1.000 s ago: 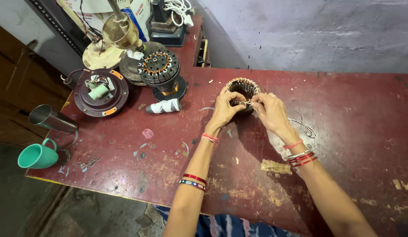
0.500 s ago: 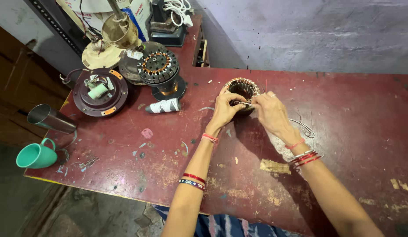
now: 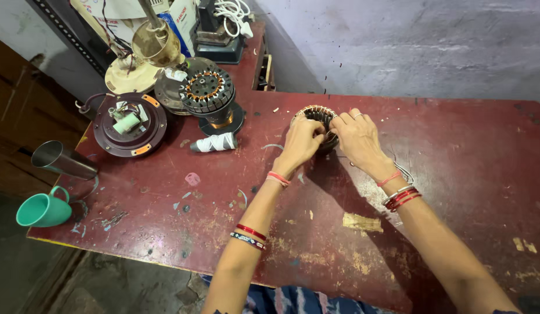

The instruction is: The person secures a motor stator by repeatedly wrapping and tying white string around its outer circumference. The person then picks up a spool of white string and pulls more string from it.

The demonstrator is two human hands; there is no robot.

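Stator [image 3: 317, 114] gripped by both hands near the far edge of the red tabletop [image 3: 456, 151].

Left-hand fingers [image 3: 309, 125] curl around the stator's near left side, right-hand fingers [image 3: 341, 123] close on its right rim, and the two hands touch over it; left hand [image 3: 300, 142], right hand [image 3: 358, 139]. The stator stands upright, copper windings showing inside its ring. To the left lie a white roll [image 3: 214, 142], a second stator [image 3: 209, 92] on a stand, and a round brown motor cover [image 3: 129, 123]. A steel cup [image 3: 62, 160] and green mug [image 3: 42, 209] sit at the tabletop's left corner.
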